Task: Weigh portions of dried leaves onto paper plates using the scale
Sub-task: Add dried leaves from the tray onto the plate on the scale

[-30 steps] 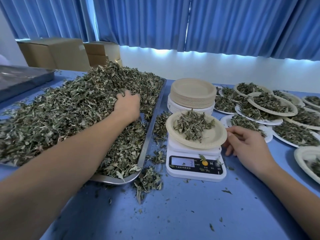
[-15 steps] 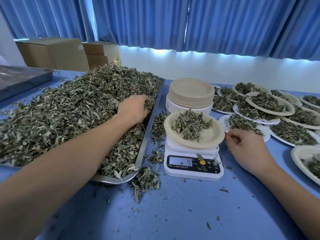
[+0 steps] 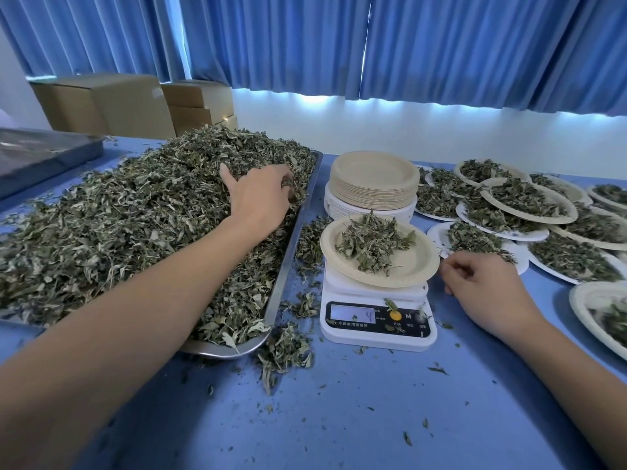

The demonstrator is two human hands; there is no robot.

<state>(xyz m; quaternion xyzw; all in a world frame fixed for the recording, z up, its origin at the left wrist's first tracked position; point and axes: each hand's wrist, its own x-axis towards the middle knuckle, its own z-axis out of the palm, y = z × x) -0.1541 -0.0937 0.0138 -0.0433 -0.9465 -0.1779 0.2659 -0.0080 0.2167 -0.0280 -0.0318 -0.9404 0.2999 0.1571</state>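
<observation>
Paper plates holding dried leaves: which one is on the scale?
The tan paper plate atop the white digital scale; the other filled plates lie on the blue table to its right.

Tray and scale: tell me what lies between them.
In the head view, loose spilled leaves lie on the blue table between the metal tray and the scale.
</observation>
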